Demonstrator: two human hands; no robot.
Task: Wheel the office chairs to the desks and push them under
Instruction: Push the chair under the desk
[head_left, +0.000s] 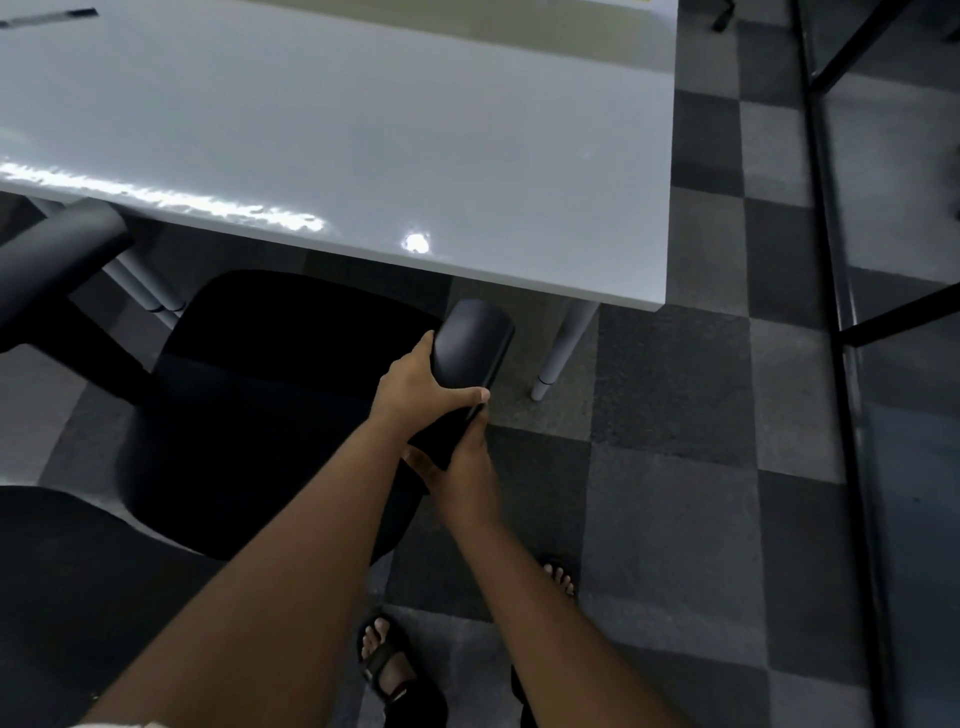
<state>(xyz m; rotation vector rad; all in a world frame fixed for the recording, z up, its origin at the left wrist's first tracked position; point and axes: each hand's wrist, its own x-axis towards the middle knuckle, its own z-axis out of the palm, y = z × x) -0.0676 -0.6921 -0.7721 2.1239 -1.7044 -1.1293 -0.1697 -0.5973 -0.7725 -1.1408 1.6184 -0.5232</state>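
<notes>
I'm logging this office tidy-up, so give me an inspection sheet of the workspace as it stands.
Surface: white desk, glossy, with glare; a dark flat item at its far left.
Job's things: black office chair, seat partly under the desk edge.
Clutter: nothing seen.
Hands: left hand and right hand both grip the chair's right armrest.
Cables: nothing seen.
Surroundings: checkered grey carpet; black metal frame at right.

My sandals (387, 662) are standing on checkered carpet (670, 493); a black metal frame (831, 208) is running along the right.
</notes>
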